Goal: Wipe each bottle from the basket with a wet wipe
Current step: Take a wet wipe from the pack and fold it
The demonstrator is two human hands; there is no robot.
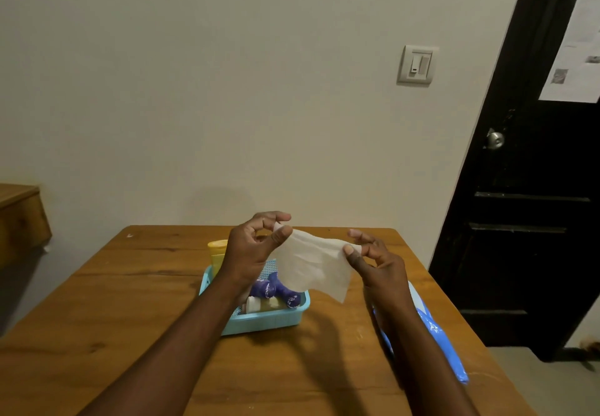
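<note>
A white wet wipe [316, 261] hangs spread out in the air above the table. My left hand [256, 243] pinches its upper left corner between thumb and fingers. My right hand [373, 258] pinches its right edge. Below the wipe sits a light blue plastic basket [259, 321]. Inside it lie a dark blue bottle [276, 289] and a small cream bottle with a white cap [259, 303]. A yellow bottle [217, 251] stands at the basket's far left, partly hidden by my left wrist.
The wooden table [130, 318] runs up to a pale wall. A blue wipes pack [435, 331] lies on the table under my right forearm, near the right edge. A black door [526, 188] stands to the right, and a wooden cabinet [19, 217] at far left.
</note>
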